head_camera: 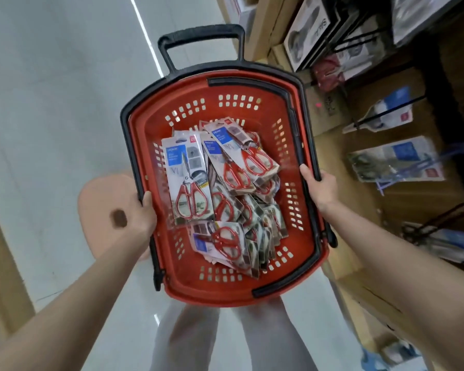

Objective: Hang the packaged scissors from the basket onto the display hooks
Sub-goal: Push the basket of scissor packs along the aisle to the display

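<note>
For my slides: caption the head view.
Left hand and right hand grip a red basket piled with packaged scissors, beside display hooks.

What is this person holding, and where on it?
The red basket of packaged scissors: left hand grips its left rim, right hand its right rim.

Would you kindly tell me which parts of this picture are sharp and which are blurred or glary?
Head view: the basket and scissors packs in the middle are fairly sharp; the hanging goods at right are smeared by blur; the floor carries a bright reflected streak; wide-angle distortion bends the edges.
</note>
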`<state>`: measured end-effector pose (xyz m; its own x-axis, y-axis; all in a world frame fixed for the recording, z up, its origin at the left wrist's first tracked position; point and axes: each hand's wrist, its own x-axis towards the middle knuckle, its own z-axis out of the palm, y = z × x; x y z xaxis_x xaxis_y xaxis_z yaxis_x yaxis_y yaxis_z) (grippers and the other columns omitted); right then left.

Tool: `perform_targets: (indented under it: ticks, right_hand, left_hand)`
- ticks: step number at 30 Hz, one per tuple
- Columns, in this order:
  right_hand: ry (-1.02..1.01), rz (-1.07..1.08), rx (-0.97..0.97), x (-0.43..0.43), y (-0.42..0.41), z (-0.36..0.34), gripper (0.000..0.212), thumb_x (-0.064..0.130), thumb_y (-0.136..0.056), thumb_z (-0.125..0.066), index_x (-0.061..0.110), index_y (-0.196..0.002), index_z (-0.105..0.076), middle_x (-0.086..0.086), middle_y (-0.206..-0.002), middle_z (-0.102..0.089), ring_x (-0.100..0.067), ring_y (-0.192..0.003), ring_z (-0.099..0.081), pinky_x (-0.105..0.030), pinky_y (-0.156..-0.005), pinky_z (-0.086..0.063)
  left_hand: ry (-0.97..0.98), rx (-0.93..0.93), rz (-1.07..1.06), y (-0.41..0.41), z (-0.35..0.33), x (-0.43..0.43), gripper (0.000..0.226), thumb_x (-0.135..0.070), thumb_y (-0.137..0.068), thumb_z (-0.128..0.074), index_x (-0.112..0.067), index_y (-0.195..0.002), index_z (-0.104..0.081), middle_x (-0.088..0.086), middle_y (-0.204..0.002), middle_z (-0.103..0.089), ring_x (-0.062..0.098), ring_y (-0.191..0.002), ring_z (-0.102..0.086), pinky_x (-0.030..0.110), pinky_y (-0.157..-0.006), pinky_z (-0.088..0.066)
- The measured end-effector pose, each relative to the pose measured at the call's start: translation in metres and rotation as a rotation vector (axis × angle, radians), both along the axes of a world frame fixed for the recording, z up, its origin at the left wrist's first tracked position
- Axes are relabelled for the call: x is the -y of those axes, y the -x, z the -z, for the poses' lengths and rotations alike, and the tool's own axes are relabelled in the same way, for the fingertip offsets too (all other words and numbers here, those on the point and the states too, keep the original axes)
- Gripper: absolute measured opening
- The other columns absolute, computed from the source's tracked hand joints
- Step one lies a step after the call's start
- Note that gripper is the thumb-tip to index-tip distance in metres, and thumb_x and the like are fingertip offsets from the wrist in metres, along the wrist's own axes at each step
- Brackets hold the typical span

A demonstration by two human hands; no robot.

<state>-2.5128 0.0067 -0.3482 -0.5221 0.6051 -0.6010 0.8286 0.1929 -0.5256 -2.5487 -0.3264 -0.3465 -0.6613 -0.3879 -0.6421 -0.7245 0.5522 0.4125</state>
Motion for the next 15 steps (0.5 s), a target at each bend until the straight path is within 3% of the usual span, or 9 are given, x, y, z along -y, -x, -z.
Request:
perform_targets:
  ticks: [4,10,13,15]
  right_hand:
    - [-0.007,-0.023,0.031,-0.006,0.016,0.031,0.039,0.049,-0.088,-0.058,0.011,-0.092,-0.058,-0.013,-0.101,-0.068,-0.029,-0.094,-0.065,-0.043,-0.090,-0.051]
    - [0.014,-0.021,0.001,-0.017,0.037,0.055,0.050,0.055,-0.085,-0.059,0.007,-0.097,-0.062,-0.005,-0.095,-0.069,-0.024,-0.088,-0.067,-0.042,-0.087,-0.053]
    - [-0.002,-0.049,-0.015,-0.023,0.049,0.055,0.050,0.056,-0.084,-0.059,0.008,-0.098,-0.064,-0.005,-0.094,-0.069,-0.023,-0.088,-0.067,-0.042,-0.087,-0.053]
    - [-0.017,-0.074,-0.032,-0.027,0.056,0.054,0.043,0.054,-0.085,-0.059,0.012,-0.095,-0.061,-0.004,-0.094,-0.068,-0.022,-0.089,-0.066,-0.040,-0.088,-0.053]
  left_hand:
    - [-0.022,0.010,-0.077,0.006,0.025,-0.012,0.039,-0.026,-0.104,-0.028,0.000,-0.129,-0.044,0.019,-0.126,-0.053,0.028,-0.121,-0.043,0.009,-0.068,-0.015]
    - [0.003,0.008,-0.158,0.017,0.034,-0.023,0.043,-0.028,-0.104,-0.025,-0.002,-0.133,-0.042,0.018,-0.133,-0.051,0.025,-0.126,-0.043,0.000,-0.067,-0.004]
    - [0.021,0.023,-0.111,0.021,0.033,-0.028,0.042,-0.027,-0.105,-0.024,-0.002,-0.134,-0.041,0.019,-0.133,-0.050,0.027,-0.128,-0.042,0.006,-0.074,-0.011]
    - [0.010,0.031,-0.104,0.021,0.030,-0.033,0.039,-0.027,-0.105,-0.025,-0.003,-0.130,-0.044,0.019,-0.121,-0.052,0.030,-0.127,-0.041,0.013,-0.073,-0.019]
